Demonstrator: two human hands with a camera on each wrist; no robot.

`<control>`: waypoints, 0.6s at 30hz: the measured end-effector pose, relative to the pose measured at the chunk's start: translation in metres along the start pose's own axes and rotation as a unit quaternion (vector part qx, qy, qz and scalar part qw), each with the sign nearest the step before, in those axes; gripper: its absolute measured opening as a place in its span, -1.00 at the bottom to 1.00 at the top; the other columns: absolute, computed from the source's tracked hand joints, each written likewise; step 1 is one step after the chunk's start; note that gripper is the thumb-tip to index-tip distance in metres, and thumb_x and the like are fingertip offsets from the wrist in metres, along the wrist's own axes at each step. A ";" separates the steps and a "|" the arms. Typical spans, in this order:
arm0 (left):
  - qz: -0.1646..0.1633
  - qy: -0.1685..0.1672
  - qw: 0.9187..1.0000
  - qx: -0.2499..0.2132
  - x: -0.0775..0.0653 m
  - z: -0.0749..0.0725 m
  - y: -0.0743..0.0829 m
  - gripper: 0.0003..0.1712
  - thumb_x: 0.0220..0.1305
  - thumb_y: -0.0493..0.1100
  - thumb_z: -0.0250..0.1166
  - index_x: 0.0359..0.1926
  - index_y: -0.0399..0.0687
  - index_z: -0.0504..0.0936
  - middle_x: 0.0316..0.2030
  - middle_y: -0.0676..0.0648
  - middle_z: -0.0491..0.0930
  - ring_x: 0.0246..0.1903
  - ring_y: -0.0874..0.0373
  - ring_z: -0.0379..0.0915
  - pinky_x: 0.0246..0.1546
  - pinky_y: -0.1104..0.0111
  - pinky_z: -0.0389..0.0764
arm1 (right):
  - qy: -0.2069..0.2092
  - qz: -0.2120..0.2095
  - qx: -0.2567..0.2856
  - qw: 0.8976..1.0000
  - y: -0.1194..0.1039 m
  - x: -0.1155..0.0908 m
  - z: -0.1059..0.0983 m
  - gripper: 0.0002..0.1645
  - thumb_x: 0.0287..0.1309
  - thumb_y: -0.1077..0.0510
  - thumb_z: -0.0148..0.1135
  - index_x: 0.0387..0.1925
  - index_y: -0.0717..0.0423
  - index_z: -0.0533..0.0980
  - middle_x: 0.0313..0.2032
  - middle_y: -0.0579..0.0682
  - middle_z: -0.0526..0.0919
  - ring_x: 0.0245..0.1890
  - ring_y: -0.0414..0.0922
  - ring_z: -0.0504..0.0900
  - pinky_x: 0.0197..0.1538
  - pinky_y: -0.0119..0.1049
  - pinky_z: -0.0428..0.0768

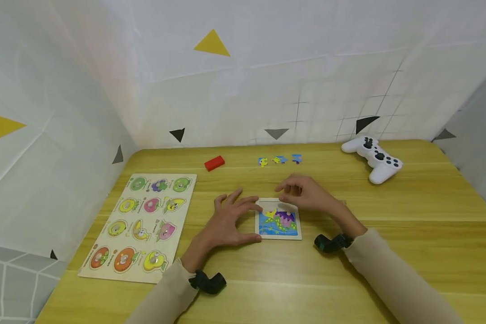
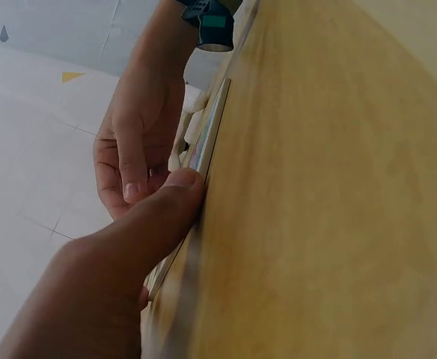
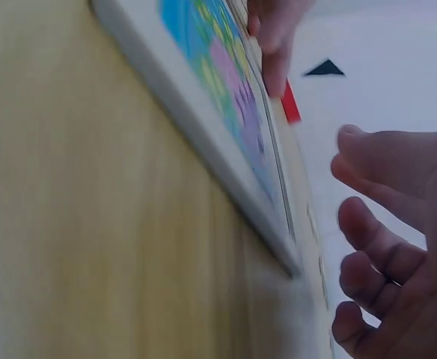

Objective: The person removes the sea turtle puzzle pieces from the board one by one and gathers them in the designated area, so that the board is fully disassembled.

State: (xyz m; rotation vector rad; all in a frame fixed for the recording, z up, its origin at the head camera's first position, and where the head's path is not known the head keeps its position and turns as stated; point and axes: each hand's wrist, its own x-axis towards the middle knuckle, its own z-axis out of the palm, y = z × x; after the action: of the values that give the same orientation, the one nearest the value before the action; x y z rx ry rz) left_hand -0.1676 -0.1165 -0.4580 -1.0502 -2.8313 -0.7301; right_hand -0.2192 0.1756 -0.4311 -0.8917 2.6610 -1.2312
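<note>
A small jigsaw puzzle [image 1: 278, 223] in a pale frame lies on the table, its picture blue with purple, green and yellow; bare pale backing shows along its far side. My left hand [image 1: 228, 220] holds the frame's left side, thumb at the near corner and fingers at the far one. In the left wrist view the thumb [image 2: 177, 183] presses against the frame's edge. Over the far right corner hovers my right hand [image 1: 303, 193], fingers loosely bent. The right wrist view shows nothing between its fingers [image 3: 368, 224].
Three loose puzzle pieces [image 1: 280, 159] lie toward the back edge, with a red block [image 1: 214, 163] to their left. A white game controller [image 1: 374, 157] sits at the back right. On the left is a wooden fruit knob puzzle board [image 1: 146, 216]. White cloth [image 1: 235, 99] hangs behind the table.
</note>
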 end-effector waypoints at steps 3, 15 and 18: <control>0.000 0.000 1.000 -0.001 0.000 0.000 0.000 -0.22 0.03 0.52 0.34 0.27 0.48 0.50 0.50 0.22 0.30 0.59 -0.17 -0.08 0.38 -0.20 -0.09 | -0.017 -0.020 -0.016 1.000 -0.009 0.000 0.006 -0.78 0.22 0.10 0.45 -0.10 -0.02 0.73 -0.29 -0.15 0.64 -0.34 -0.19 0.49 -0.24 -0.31 0.51; -0.006 -0.003 1.000 -0.007 -0.001 -0.001 0.001 -0.16 0.03 0.53 0.34 0.32 0.43 0.47 0.49 0.23 0.30 0.60 -0.12 -0.09 0.40 -0.16 -0.10 | -0.080 -0.054 -0.031 0.995 -0.018 -0.003 0.019 -0.79 0.19 0.11 0.45 -0.11 -0.07 0.74 -0.19 -0.09 0.65 -0.15 -0.15 0.54 -0.02 -0.17 0.51; -0.006 -0.002 1.000 -0.008 -0.001 -0.001 0.001 -0.15 0.05 0.53 0.32 0.34 0.42 0.46 0.49 0.23 0.30 0.60 -0.12 -0.09 0.40 -0.16 -0.09 | -0.087 -0.071 -0.052 0.992 -0.020 -0.003 0.020 -0.77 0.17 0.09 0.47 -0.10 -0.09 0.74 -0.18 -0.10 0.65 -0.17 -0.15 0.52 -0.07 -0.21 0.49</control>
State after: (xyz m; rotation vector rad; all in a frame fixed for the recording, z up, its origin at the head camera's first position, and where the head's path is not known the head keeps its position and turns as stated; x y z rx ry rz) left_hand -0.1664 -0.1165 -0.4564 -1.0385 -2.8416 -0.7526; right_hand -0.2009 0.1538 -0.4310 -1.1636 2.5807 -0.9952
